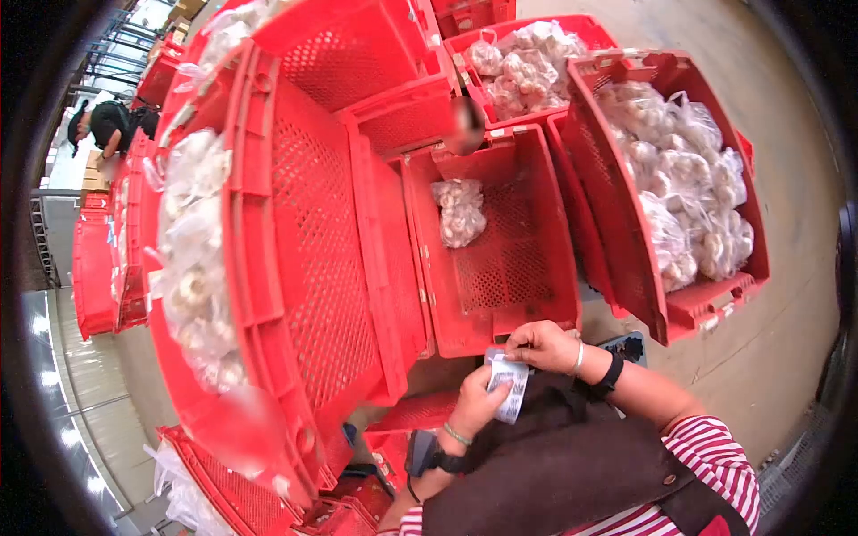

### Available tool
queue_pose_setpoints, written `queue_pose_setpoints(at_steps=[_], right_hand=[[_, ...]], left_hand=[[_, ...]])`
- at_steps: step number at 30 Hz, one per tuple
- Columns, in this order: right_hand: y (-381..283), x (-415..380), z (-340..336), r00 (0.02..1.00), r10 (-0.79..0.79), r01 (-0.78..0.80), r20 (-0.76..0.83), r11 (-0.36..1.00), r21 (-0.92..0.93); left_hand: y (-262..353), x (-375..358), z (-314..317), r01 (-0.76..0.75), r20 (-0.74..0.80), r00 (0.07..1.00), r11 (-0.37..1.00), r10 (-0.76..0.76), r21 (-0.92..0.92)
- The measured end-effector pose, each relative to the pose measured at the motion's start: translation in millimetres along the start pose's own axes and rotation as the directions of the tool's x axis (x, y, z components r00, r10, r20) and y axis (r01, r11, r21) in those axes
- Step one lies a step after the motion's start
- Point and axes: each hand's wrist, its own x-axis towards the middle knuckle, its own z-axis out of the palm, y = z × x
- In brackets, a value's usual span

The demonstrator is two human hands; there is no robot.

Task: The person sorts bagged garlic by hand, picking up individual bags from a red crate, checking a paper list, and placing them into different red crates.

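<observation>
My left hand (478, 404) is closed around a strip of white printed labels (509, 389), its thumb pressed on the front. Dark printed marks show on the strip, too small to read. At the strip's upper edge, the fingers of my right hand (542, 346) are pinched together on it. Just beyond my hands is a red plastic crate (559, 259) with perforated walls. Inside it, toward its upper left, lies a clear plastic bag of garlic bulbs (461, 213). A dark apron (572, 460) covers my front below the hands.
On the right, a tilted red crate (617, 201) is full of bagged garlic (684, 179). Another filled crate (601, 34) stands behind. A tall stack of red crates (313, 232) rises on the left, with garlic bags (192, 259) on top. A person (112, 125) bends far left.
</observation>
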Motion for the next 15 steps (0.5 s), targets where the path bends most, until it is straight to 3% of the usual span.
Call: queue_pose_setpoints(at_steps=[1, 2, 4, 6, 8, 9, 10, 12, 14, 15], right_hand=[[33, 20, 1, 0.997, 0.054, -0.062, 0.058, 0.987, 0.148], [65, 40, -2, 0.920, 0.372, -0.390, 0.124, 0.839, 0.379], [128, 86, -7, 0.834, 0.548, -0.425, -0.061, 0.710, 0.562], [215, 139, -10, 0.826, 0.461, -0.237, -0.324, 0.806, 0.542], [246, 197, -21, 0.725, 0.277, -0.319, -0.630, 0.947, 0.049], [261, 224, -27, 0.728, 0.092, -0.252, -0.679, 0.957, -0.141], [279, 251, -31, 0.718, -0.097, -0.190, -0.689, 0.925, -0.328], [322, 308, -37, 0.689, -0.337, -0.025, -0.641, 0.873, -0.487], [344, 356, -40, 0.644, -0.479, 0.079, -0.597, 0.817, -0.571], [352, 376, -40, 0.612, -0.520, 0.130, -0.596, 0.809, -0.573]], left_hand=[[-15, 2, -5, 0.079, -0.011, 0.997, 0.996, -0.080, -0.045], [-30, 5, -11, 0.156, -0.019, 0.987, 0.984, -0.158, -0.088], [-50, 3, -21, 0.264, -0.089, 0.956, 0.953, -0.279, -0.149], [-90, -5, -33, 0.394, -0.073, 0.903, 0.885, -0.423, -0.247], [-108, -9, -42, 0.484, -0.098, 0.859, 0.860, -0.502, -0.164], [-129, -13, -45, 0.548, -0.081, 0.815, 0.809, -0.574, -0.212], [-145, -17, -45, 0.562, -0.122, 0.798, 0.802, -0.590, -0.204], [-194, -33, -48, 0.630, -0.129, 0.749, 0.759, -0.649, -0.163], [-238, -52, -36, 0.521, -0.259, 0.779, 0.819, -0.571, -0.238], [-236, -42, -38, 0.538, -0.263, 0.766, 0.809, -0.587, -0.237]])
